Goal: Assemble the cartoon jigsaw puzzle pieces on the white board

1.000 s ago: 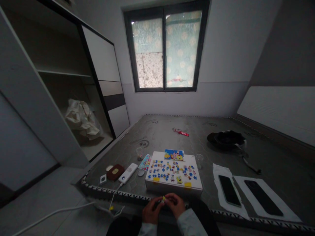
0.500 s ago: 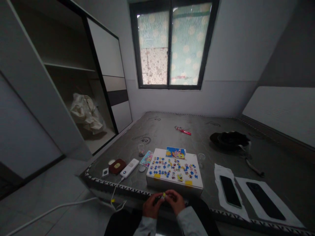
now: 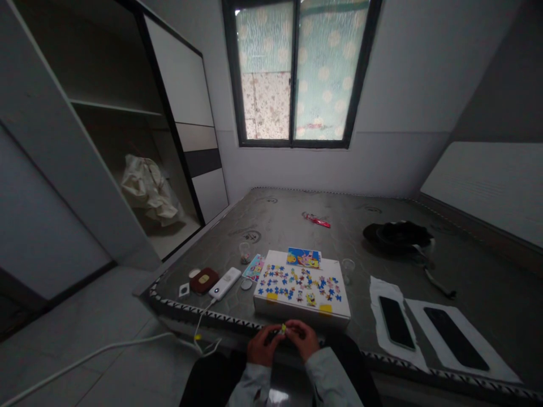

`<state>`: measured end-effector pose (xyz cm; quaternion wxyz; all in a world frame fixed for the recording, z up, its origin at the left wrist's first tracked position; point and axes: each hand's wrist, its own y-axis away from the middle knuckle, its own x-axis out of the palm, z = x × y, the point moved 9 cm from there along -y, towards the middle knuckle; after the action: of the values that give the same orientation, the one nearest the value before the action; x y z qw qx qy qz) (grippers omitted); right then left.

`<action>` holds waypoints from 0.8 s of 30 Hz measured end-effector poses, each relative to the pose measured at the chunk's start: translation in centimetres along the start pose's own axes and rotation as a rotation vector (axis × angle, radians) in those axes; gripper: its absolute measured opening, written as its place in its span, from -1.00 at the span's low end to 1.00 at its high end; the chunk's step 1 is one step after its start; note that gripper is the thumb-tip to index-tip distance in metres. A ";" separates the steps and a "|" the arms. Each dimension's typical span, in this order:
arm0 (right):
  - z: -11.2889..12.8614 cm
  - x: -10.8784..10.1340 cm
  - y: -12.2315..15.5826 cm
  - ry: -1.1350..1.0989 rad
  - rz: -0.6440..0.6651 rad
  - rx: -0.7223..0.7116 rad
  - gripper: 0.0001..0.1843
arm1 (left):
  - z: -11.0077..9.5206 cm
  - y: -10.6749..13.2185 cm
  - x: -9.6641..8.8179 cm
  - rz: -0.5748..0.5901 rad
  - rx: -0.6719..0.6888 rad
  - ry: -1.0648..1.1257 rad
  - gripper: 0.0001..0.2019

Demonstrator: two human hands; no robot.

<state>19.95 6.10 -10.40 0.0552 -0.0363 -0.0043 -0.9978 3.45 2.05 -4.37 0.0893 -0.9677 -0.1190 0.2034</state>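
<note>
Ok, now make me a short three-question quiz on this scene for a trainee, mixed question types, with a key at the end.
1. Open question: What lies spread across the top of the white box?
2. True or false: The left hand is lying flat on top of the box.
3. Fill in the blank: As the camera sees it, the dark cap lies to the ____ of the box.

Key:
1. Small jigsaw pieces.
2. False: the left hand is in front of the box, fingering a small yellow item together with the right hand.
3. Right.
</note>
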 end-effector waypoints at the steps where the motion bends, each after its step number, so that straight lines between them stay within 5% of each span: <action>1: 0.1 0.1 0.0 0.007 0.014 0.001 -0.42 | 0.0 0.0 0.0 -0.006 0.001 0.006 -0.78; 24: 2.6 0.3 0.6 0.042 0.027 -0.028 -0.37 | -0.4 0.3 0.4 0.001 -0.014 0.076 -0.77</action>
<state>19.85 5.53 -7.82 0.0685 -0.0164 0.0114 -0.9975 4.05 1.83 -4.29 0.0867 -0.9754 -0.1164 0.1657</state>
